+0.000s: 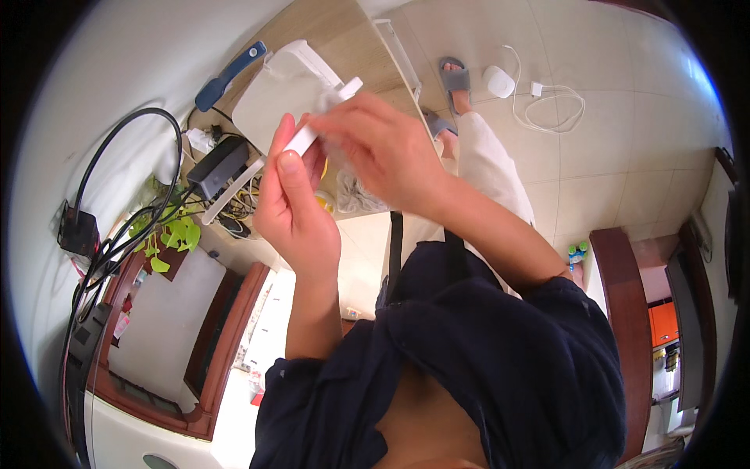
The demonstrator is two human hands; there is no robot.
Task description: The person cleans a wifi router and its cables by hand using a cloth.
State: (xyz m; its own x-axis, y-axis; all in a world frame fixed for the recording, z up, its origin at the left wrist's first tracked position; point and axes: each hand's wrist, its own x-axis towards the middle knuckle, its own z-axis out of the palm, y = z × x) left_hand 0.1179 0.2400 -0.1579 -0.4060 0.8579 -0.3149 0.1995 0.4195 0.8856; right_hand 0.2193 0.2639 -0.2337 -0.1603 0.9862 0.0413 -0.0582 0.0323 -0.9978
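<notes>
My left hand (302, 211) pinches the lower end of a white bar (302, 140), which looks like a router antenna, between thumb and fingers. Across the bar's middle lies my right hand (387, 152), blurred by motion. A pale, thin, wipe-like material (333, 102) shows at its fingers, too blurred to name surely. Behind both hands a white router (269, 97) rests on a wooden tabletop (345, 35). One more white antenna (234, 190) sticks out on its near side. Whether the held bar joins the router is hidden by my hands.
A blue-handled tool (231, 76) lies beside the wall. Near it are a black adapter box (220, 167), tangled cables (240, 202) and a leafy plant (176, 234). A crumpled clear plastic bag (357, 193) sits at the table edge. On the floor are a white device (499, 82) and a cable (556, 126).
</notes>
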